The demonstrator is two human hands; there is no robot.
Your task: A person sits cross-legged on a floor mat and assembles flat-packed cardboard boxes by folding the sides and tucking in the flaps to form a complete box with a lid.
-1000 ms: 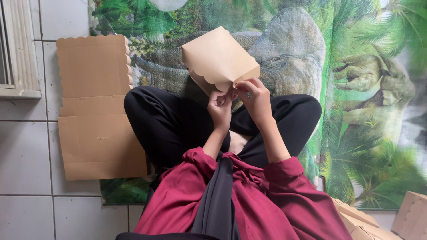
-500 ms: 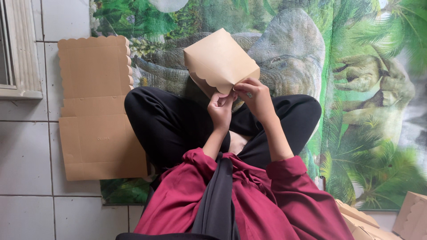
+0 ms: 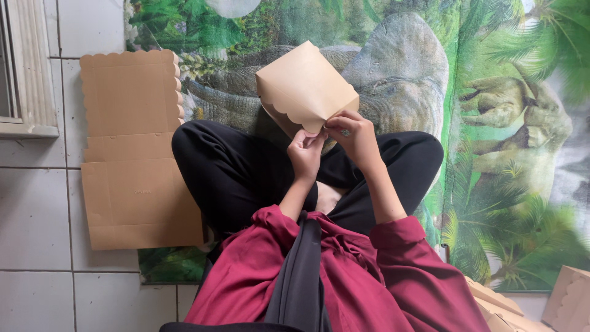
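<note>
I sit cross-legged in black trousers and a dark red top. Both hands hold up a brown cardboard box [image 3: 304, 86] with scalloped flap edges, partly folded into shape, above my knees. My left hand [image 3: 305, 152] pinches the box's lower corner from below. My right hand [image 3: 353, 136] grips the same corner from the right, fingers curled on the flap edge. The fingertips of both hands meet at that corner.
A stack of flat brown cardboard box blanks [image 3: 132, 147] lies on the white tiled floor at my left. A green jungle-print mat [image 3: 504, 154] covers the floor ahead and right. More folded brown boxes [image 3: 568, 301] sit at the bottom right. A white frame [image 3: 27, 67] stands at far left.
The box has tilted and shifted very slightly in my hands; my fingers have worked a little at its lower corner. Nothing else has moved.
</note>
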